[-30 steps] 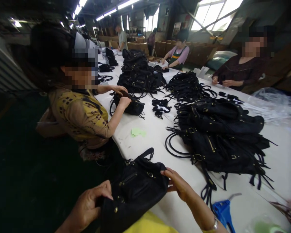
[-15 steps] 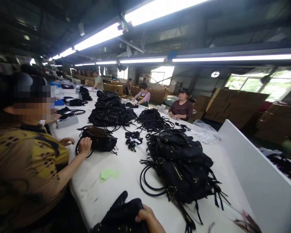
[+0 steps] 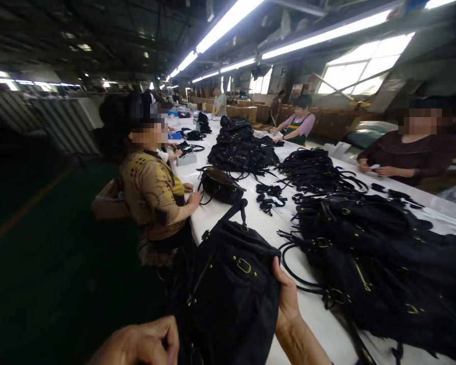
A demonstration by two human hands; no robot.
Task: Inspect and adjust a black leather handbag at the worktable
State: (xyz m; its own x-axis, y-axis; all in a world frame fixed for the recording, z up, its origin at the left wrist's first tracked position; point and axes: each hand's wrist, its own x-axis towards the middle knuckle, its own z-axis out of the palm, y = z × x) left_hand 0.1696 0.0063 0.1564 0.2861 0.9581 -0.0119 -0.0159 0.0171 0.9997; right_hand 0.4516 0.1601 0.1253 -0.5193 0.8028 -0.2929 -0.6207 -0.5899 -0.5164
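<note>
At lower centre the right hand (image 3: 287, 299) grips the bag (image 3: 231, 284) by its edge, lifting it off the bench (image 3: 251, 223), while the left hand (image 3: 144, 344), fingers curled, steadies its other side.

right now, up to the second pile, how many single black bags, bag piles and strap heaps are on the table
single black bags: 2 (held bag in right hand, co-worker's bag)
bag piles: 2 (near pile, far pile)
strap heaps: 2 (large heap, small heap)
total: 6
</note>
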